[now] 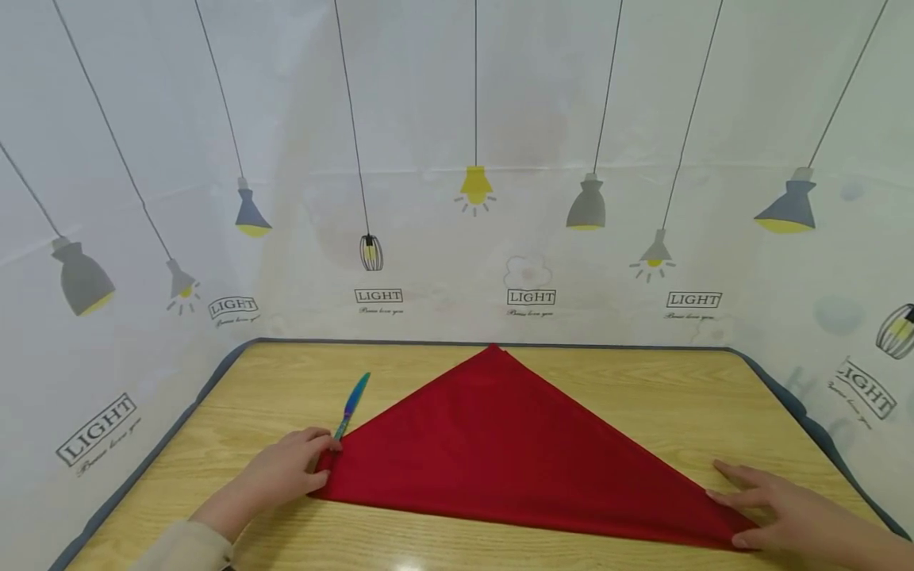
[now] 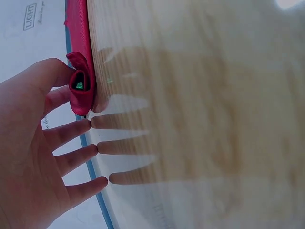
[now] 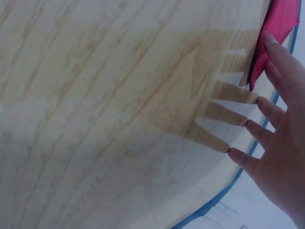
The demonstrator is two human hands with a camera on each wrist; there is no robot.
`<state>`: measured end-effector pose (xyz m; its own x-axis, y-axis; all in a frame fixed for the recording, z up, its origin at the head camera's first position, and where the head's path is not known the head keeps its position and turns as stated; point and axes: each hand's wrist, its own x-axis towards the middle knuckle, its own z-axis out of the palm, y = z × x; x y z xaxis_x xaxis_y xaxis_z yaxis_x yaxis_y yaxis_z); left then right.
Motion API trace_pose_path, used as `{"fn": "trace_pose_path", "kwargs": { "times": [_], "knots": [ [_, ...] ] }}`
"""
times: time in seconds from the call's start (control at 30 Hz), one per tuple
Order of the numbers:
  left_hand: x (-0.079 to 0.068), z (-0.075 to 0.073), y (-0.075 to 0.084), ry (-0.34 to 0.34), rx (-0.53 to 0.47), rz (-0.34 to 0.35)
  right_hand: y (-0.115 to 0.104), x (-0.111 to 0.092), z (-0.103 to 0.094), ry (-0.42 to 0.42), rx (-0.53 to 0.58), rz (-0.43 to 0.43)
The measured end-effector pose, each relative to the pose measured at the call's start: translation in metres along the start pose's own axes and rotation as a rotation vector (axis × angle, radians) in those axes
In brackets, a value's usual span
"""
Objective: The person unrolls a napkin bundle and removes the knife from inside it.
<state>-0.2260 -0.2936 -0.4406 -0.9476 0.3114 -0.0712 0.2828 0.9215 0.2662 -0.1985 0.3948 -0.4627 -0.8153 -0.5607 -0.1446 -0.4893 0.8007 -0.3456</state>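
A red cloth (image 1: 493,452) lies folded into a wide triangle, its long edge towards me and its peak at the table's far edge. At its left corner, my left hand (image 1: 293,468) pinches the cloth between thumb and forefinger. The left wrist view shows the cloth end (image 2: 82,93) curled into a small loop, with a green spot inside, and the other fingers spread, tips on the tabletop. My right hand (image 1: 793,507) touches the right corner with thumb and forefinger, its fingers straight and spread. Just beyond my left fingertips lies an iridescent blue-green table knife (image 1: 353,400).
The glossy wood-grain table (image 1: 286,381) has a dark blue-grey edge and mirrors my fingers in both wrist views. A pale wall covering (image 1: 428,119) printed with hanging lamps and the word LIGHT stands behind it and along both sides.
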Motion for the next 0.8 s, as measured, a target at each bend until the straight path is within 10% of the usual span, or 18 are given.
{"fn": "trace_pose_path", "kwargs": {
  "times": [0.8],
  "knots": [
    [-0.0087, 0.002, -0.0026, 0.039, 0.05, 0.061, -0.0002, -0.0014, 0.0051, -0.001, 0.015, 0.057]
  ]
}}
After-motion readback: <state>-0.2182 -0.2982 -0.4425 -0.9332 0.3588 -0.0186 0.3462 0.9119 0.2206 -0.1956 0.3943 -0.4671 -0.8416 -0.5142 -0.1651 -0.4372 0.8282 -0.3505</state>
